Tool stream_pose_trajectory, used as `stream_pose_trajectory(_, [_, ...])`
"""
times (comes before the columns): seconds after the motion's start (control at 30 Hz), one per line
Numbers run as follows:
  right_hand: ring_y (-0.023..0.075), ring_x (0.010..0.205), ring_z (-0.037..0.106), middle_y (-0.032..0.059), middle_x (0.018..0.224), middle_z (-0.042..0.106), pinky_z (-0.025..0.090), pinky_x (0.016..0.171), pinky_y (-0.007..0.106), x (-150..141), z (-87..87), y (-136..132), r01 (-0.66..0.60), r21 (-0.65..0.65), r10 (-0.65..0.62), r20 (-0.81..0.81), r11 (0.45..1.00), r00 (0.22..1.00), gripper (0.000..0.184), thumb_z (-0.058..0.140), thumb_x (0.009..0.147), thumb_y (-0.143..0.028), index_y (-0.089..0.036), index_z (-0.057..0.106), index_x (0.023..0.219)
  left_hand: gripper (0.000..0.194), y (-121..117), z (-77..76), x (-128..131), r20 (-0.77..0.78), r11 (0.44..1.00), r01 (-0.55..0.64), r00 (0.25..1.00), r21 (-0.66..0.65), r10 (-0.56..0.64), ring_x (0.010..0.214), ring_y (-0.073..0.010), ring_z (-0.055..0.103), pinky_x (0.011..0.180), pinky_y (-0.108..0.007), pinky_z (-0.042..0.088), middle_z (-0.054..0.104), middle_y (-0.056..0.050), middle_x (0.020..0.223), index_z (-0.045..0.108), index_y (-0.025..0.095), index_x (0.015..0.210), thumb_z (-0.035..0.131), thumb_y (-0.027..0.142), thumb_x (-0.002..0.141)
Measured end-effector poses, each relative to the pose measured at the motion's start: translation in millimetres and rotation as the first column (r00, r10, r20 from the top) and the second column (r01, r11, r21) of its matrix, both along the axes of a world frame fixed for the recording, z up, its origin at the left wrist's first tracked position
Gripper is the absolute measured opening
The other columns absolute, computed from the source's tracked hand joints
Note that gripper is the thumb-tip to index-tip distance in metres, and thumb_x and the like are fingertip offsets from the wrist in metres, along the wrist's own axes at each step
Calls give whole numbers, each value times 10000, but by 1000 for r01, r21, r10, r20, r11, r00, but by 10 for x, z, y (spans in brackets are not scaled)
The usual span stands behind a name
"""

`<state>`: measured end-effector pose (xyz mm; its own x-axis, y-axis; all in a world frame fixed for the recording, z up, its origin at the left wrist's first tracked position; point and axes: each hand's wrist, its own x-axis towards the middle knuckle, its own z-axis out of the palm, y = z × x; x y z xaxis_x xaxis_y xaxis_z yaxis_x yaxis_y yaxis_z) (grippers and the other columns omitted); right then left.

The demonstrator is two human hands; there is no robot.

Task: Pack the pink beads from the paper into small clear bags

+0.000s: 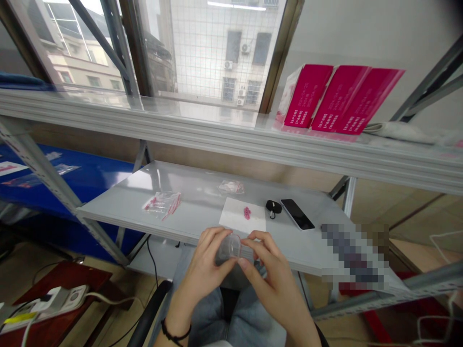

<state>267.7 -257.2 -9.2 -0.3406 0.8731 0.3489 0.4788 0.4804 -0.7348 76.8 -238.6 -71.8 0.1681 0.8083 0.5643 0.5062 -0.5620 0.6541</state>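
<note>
Above my lap, at the table's front edge, both hands hold a small see-through plastic bag (228, 247) with its mouth spread into a round shape. My left hand (205, 265) curls around its left side, thumb below and fingers on top. At the right edge, the thumb and fingertips of my right hand (269, 265) pinch the rim. I cannot make out anything inside the bag. Just beyond my hands, a white sheet of paper (231, 217) lies on the table with a small heap of pink bits (247, 212) on it.
On the grey table (195, 212) lie a clear bag with pink contents (162, 204), another clear bag (231, 187), a black case (273, 207) and a phone (297, 214). Magenta boxes (340, 99) stand on the raised shelf (217, 142). A power strip (65, 301) sits lower left.
</note>
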Motion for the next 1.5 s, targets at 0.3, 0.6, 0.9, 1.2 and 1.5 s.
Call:
stream_pose_trajectory(0.3, [178,863,659,54,1134,684,518,778,288,-125,16,-27,-54,-38,57,84,998,995,153,594,975,-291,-226,704,1061,522,24,-13,-3,-22,995,53,998,86,-52,1210,-263,511,1048,-448,459,550,-92,1272,525,272,1365,697,197,878])
stream_pose_trajectory(0.6, [184,891,670,23,1044,711,516,772,274,-120,-45,4,-152,-129,168,120,980,979,169,590,971,-307,-258,718,1070,405,22,-23,26,-40,989,130,991,68,-128,1163,-271,527,999,-446,481,602,-93,1209,595,260,1266,693,200,878])
stream_pose_trajectory(0.9, [219,904,672,37,1047,715,524,836,337,-133,-101,10,-111,-183,139,149,977,979,282,623,946,-328,-255,661,1216,429,45,-71,28,-24,990,123,992,66,-122,1123,-269,560,985,-445,480,626,-96,1187,604,258,1251,760,268,852])
stream_pose_trajectory(1.2, [196,923,682,69,1144,703,545,858,318,200,22,-53,-39,-56,42,56,998,998,319,566,992,-353,-252,631,1287,505,24,-21,-11,217,983,180,962,-37,-168,1163,-255,569,1009,-415,477,623,-78,1208,617,272,1247,825,234,789])
stream_pose_trajectory(1.5, [219,842,674,85,977,739,519,776,329,506,-328,923,278,169,-285,19,945,958,260,522,973,-335,-181,718,1045,436,749,-61,-158,339,992,128,933,-3,-120,1212,-268,568,1079,-454,419,620,-99,1249,653,237,1202,807,328,804])
